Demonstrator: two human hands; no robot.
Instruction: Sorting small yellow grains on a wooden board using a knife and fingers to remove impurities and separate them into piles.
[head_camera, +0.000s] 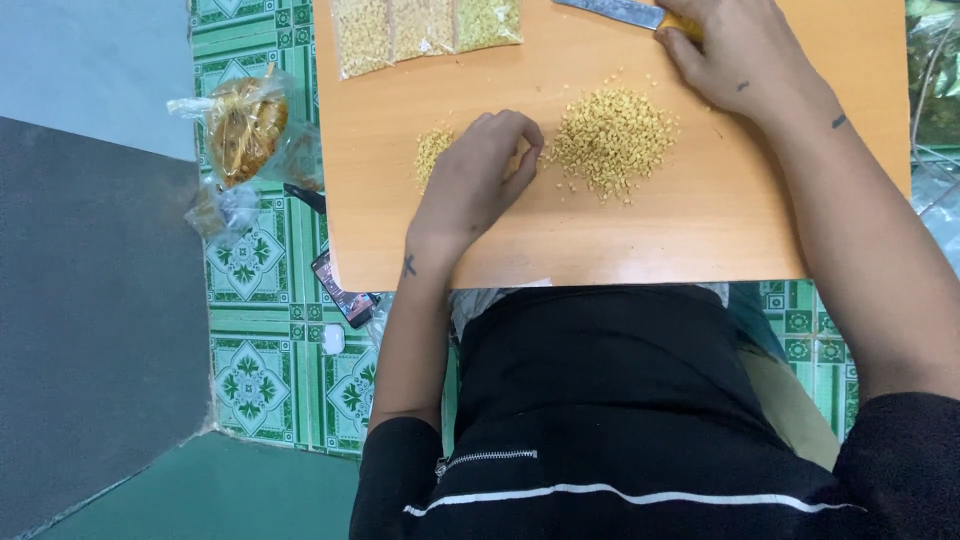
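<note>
Two heaps of small yellow grains lie near the middle of the orange bench (700, 220): a large heap (612, 138) and a much smaller heap (432, 152) toward the left edge. The left hand (478, 178) rests between them, fingers curled loosely together with the tips at the large heap's edge, apparently so that grains can be drawn across. The right hand (735, 55) is clamped on a knife's yellow handle (680, 25) at the far edge, its blade (610, 10) lying flat. Three clear packets of grains (425, 28) sit at the far left corner.
</note>
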